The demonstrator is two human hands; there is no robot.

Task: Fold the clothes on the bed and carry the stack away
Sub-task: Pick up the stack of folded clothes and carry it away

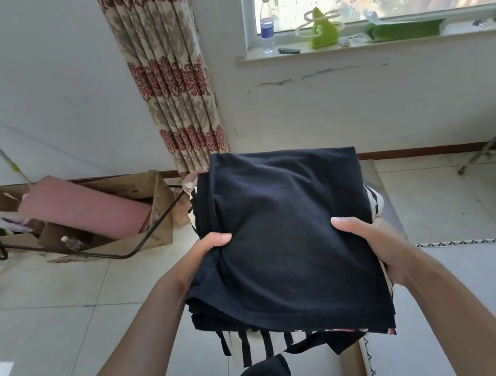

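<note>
Head view shows the stack of folded clothes (288, 238) held in the air before the body, above the floor tiles (68, 298) and just beside the bed edge (463, 272). Left hand (207, 250) and right hand (378, 244) each grip one side, thumbs on the black top garment, fingers hidden beneath. The stack is judged soft and moderately light; a striped garment (257, 346) hangs loose below and may slide out. Support from beneath, at the opposite sides, appears correct. Room: cardboard box (139, 217) with a pink mat (90, 210) by the patterned curtain (174, 82), and a water bottle (266, 26) on the windowsill (408, 39).
</note>
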